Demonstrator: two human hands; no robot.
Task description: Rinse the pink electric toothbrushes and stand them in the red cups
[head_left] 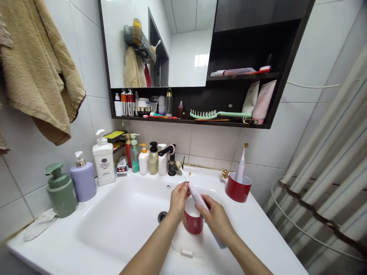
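Note:
Over the white sink (pixel 120 225), my right hand (pixel 216 219) is closed round the handle of an electric toothbrush (pixel 196 195), which slants up and left with its head near the black tap (pixel 171 156). My left hand (pixel 179 199) pinches the toothbrush's neck with its fingertips and also grips a red cup (pixel 193 222), held upright between both hands above the basin.
A second red cup (pixel 237 188) with a toothbrush stands on the sink's right rim. Pump bottles (pixel 103 160) line the back left. A tan towel (pixel 37 68) hangs at the left. A dark shelf (pixel 195 114) holds toiletries; a curtain (pixel 329 160) hangs at right.

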